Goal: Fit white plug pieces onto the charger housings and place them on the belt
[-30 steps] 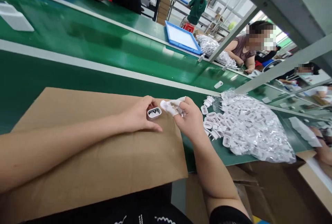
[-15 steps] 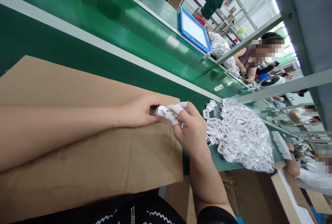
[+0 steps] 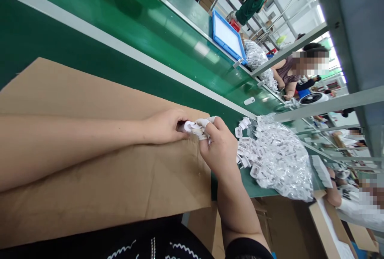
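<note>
Above the right end of a brown cardboard sheet [image 3: 120,179], my left hand [image 3: 168,126] grips a small white plastic piece [image 3: 188,126] between thumb and fingers. My right hand [image 3: 220,143], with white coverings on some fingertips, is closed against the other side of that piece. Something whitish with small dark or metallic bits shows between its fingers, too small to make out. Just right of my right hand, white plug-like parts [image 3: 247,151] lie loose at the mouth of a clear plastic bag [image 3: 285,159] full of similar parts.
A white piece [image 3: 249,101] lies on the green conveyor [image 3: 168,47] beyond the pale rail. A blue tray [image 3: 229,39] stands on the far side, near a seated person [image 3: 288,71]. Metal frame bars cross at right. Open cardboard boxes [image 3: 330,227] stand at lower right.
The view has shifted slightly. Both hands remain together at the white piece, which sits a little differently between them. The white piece on the conveyor appears slightly further left.
</note>
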Available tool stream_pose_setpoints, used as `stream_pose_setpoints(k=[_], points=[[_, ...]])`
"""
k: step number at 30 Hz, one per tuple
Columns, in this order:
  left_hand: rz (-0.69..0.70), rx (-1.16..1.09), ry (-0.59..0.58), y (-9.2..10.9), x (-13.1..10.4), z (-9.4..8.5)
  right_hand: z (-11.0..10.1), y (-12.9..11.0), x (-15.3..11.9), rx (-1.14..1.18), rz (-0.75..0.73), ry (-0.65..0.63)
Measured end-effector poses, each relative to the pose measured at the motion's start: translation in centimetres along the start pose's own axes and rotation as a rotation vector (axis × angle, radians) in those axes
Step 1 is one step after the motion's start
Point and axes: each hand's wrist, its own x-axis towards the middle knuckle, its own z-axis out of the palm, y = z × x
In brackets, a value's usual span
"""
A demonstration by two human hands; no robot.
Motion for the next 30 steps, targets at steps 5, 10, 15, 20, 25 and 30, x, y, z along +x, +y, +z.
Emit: stream_pose_setpoints(k=[5,10,15,20,25,30], points=[[-0.026,0.008,0.02,0.14,-0.14,0.15,0.1,0.01,-0.04,0.036,0.001,0.001],[-0.024,0.015,0.037,0.22,-0.2,0.15,-0.12,0.1,-0.04,0.029,0.014,-0.008],[-0.021,0.015,0.025,0.09,-0.13,0.06,-0.25,0.48,0.56,0.186,0.032,-0.054],[-0.025,-0.001,0.018,0.04,-0.12,0.13,-0.4,0.68,0.42,0.293,0.054,0.037],[-0.041,0.024,0.04,0.09,-0.11,0.07,-0.29,0.21,-0.1,0.107,0.017,0.021],[-0.016,0.059,0.022,-0.06,-0.21,0.15,-0.03,0.06,0.09,0.024,-0.019,0.003]])
